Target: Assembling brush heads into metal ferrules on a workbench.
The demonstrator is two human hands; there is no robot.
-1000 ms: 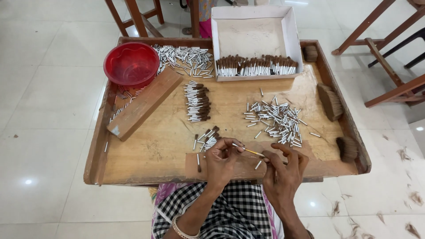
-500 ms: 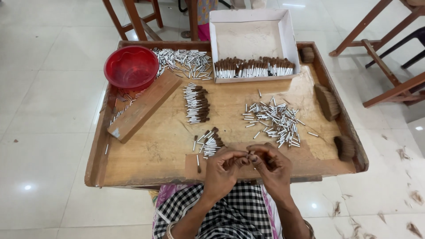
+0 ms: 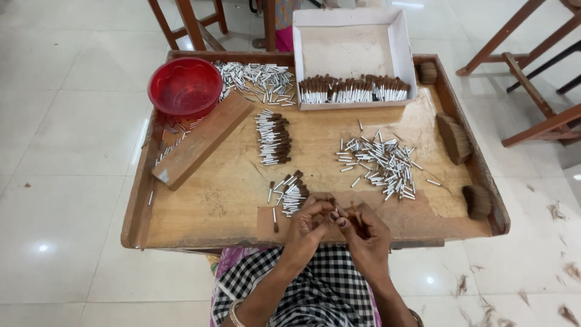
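Left hand (image 3: 307, 223) and right hand (image 3: 363, 229): fingertips pinched together at the near edge of the wooden bench (image 3: 230, 194), closed on a small brown tuft (image 3: 336, 213) held between them. Just left of the hands, a small heap of brown-tipped white tubes (image 3: 290, 192); beyond the right hand, loose white tubes (image 3: 381, 163); red bowl (image 3: 184, 88) at the far left corner.

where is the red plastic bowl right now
In the head view, the red plastic bowl sits at the wooden tray's far left corner, beside the long wooden block.
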